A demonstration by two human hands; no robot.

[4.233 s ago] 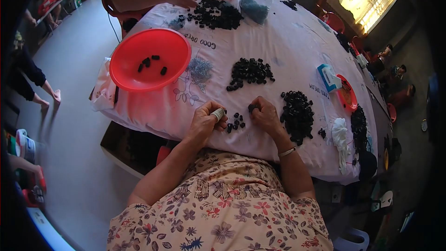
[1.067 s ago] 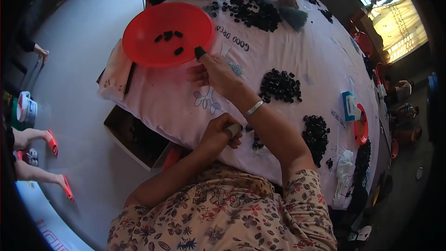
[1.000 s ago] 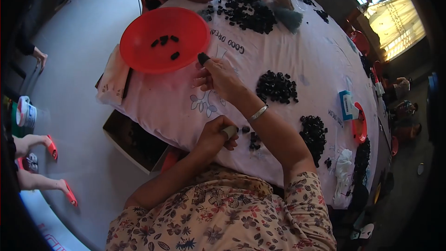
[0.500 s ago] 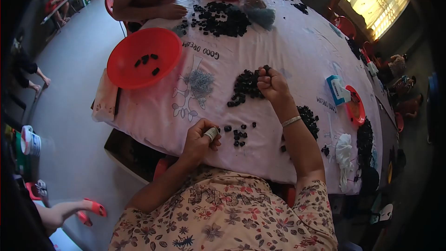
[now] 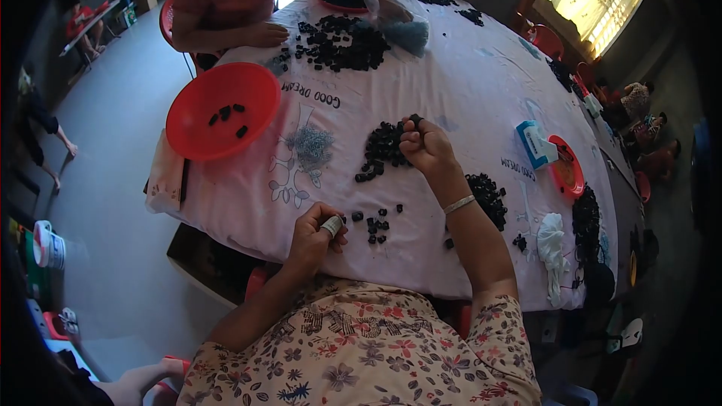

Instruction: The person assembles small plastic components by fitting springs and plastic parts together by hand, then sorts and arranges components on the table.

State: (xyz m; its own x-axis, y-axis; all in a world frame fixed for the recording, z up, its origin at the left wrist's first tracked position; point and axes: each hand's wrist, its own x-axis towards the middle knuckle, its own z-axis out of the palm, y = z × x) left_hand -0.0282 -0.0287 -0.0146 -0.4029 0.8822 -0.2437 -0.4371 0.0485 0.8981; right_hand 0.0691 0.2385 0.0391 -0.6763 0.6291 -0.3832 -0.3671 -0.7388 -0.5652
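My right hand (image 5: 429,149), with a bracelet at the wrist, is closed with a small black piece (image 5: 415,119) pinched at its fingertips. It is over the right edge of a pile of small black pieces (image 5: 383,144). My left hand (image 5: 314,239) is closed near the table's front edge, one finger wrapped in a pale band (image 5: 332,225). A small dark piece (image 5: 343,219) shows at its fingertips. Just right of that hand lie several loose black pieces (image 5: 377,227). Another heap of black pieces (image 5: 487,200) sits beside my right forearm.
A red basin (image 5: 218,131) with several black pieces stands at the left. A blue-and-white box (image 5: 537,144), red dish (image 5: 565,169) and white cloth (image 5: 553,248) lie right. Across the table (image 5: 301,173), a co-worker's hand (image 5: 265,34) rests near a large black heap (image 5: 346,43).
The view has shifted, so the table's things appear farther left. Both hands keep nearly the same place over the table and stay closed. At lower left, a person's red-sandalled foot has moved.
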